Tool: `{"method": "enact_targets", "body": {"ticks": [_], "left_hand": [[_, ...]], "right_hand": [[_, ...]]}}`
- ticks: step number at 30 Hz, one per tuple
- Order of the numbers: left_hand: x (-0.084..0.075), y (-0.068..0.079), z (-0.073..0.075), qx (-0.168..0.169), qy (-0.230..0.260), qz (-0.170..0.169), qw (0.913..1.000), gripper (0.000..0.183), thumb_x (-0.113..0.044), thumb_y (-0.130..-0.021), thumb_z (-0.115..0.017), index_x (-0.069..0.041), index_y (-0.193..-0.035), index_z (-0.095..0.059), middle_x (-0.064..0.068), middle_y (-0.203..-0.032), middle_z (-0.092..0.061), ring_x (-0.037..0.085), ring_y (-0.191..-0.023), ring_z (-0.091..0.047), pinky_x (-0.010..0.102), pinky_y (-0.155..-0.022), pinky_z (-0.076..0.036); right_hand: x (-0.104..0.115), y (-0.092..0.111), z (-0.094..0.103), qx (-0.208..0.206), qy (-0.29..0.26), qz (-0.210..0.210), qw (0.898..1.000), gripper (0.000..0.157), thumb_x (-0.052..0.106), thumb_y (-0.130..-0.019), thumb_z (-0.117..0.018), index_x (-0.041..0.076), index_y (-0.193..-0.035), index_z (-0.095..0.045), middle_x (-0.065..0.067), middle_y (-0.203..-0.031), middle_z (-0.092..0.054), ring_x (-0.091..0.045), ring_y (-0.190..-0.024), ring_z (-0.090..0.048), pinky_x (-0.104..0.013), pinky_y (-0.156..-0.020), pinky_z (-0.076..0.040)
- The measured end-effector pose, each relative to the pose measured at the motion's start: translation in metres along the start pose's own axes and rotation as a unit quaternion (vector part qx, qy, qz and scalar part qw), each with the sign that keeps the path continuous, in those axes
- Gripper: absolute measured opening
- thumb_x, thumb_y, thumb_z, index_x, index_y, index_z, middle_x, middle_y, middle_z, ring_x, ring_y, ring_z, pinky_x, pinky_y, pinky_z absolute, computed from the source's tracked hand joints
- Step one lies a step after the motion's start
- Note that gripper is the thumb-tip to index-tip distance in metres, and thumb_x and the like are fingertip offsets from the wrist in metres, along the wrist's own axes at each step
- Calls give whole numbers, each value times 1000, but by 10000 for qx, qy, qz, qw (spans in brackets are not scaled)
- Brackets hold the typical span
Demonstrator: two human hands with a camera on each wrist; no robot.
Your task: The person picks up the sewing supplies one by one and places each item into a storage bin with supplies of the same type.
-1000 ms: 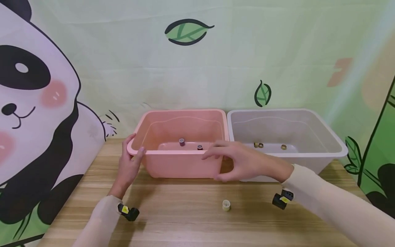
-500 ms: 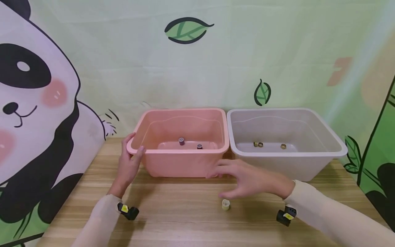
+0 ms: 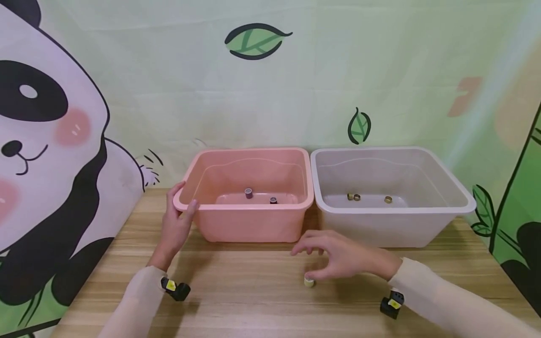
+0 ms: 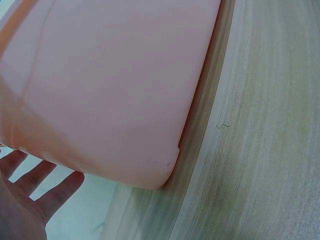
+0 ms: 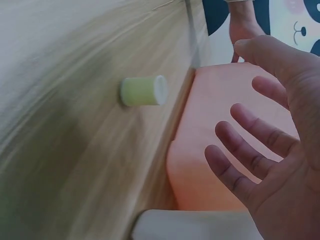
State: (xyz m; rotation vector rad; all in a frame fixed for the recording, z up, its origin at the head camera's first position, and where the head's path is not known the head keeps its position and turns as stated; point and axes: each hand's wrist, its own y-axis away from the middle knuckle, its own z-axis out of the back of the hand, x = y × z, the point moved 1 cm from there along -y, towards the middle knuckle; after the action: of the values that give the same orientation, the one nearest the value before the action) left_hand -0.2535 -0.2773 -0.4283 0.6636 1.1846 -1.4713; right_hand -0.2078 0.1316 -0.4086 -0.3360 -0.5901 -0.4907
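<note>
My left hand (image 3: 175, 227) holds the front left corner of the pink plastic tub (image 3: 247, 225), thumb at the front of the rim and fingers along its side. In the left wrist view the fingers (image 4: 60, 195) lie against the tub's outer wall. My right hand (image 3: 338, 258) hovers over the wooden table with fingers spread and nothing between them. Just below its thumb stands a small pale yellow cylinder (image 3: 309, 282), its top partly hidden in the head view. The right wrist view shows the yellow cylinder (image 5: 143, 91) upright on the table, apart from the fingers.
A light grey tub (image 3: 376, 225) stands right of the pink one, rims nearly touching. Several small gold rings (image 3: 388, 199) lie inside it. Two small dark cylinders (image 3: 248, 193) are in the pink tub. A printed cloth (image 3: 190, 84) hangs behind.
My right hand has come down and towards me from in front of the tubs' rims to over the yellow cylinder. My left hand and both tubs have stayed put.
</note>
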Motion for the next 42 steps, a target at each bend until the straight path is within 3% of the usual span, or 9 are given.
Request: {"method": "enact_targets", "body": {"ticks": [9,19,32,42], "left_hand": [[5,0,0,-92,-35,-89,9999,67,-41,-105,-56,-32,-161,-19,8,-160,-37,32,-141,-44,52,-112,-42],[4,1,0,-80,-79,-84,9999,67,-42,-105,-55,-33,-161,-19,8,-160,-38,33,-140,-45,52,-112,-42],[3,1,0,-48,-17,-51,10000,68,-42,-105,-56,-33,-160,-19,7,-160,-37,31,-141,-44,51,-112,-42],[2,1,0,-50,42,-124,9999,69,-36,-106,-57,-29,-162,-18,8,-160,-38,31,-139,-45,46,-112,-43]], "right_hand": [[-21,7,-17,152,-155,-138,9997,42,26,-86,-84,24,-125,-69,4,-119,-65,-21,-100,-67,-38,-86,-58],[-30,9,-26,368,6,-72,9993,37,24,-86,-83,17,-120,-71,2,-114,-64,-19,-98,-64,-36,-87,-56],[-35,13,-37,506,664,-34,9965,31,25,-84,-85,23,-112,-72,10,-113,-61,-13,-105,-58,-30,-94,-49],[-36,14,-37,596,620,-248,9960,25,22,-85,-84,25,-106,-72,11,-110,-59,-11,-100,-57,-28,-91,-51]]}}
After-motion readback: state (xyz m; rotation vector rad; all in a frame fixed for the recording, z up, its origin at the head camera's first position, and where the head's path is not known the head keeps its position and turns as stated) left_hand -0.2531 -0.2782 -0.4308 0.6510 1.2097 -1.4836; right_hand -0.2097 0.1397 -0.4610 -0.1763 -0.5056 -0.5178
